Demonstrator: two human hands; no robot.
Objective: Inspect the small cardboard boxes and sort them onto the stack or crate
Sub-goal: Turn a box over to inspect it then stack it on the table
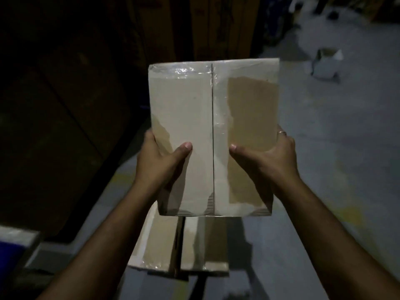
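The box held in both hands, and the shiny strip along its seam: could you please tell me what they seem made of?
The box looks like matte corrugated cardboard: fluting shows at its torn lower edge. The strip seems to be clear glossy plastic tape, given its glare and wrinkles.

I see a grey concrete floor [346, 131] with faint yellow marks. Below my view a taped cardboard box [179, 241] sits low, whether right on the floor I cannot tell. Far right, a small open white box [326, 62] lies on the floor.
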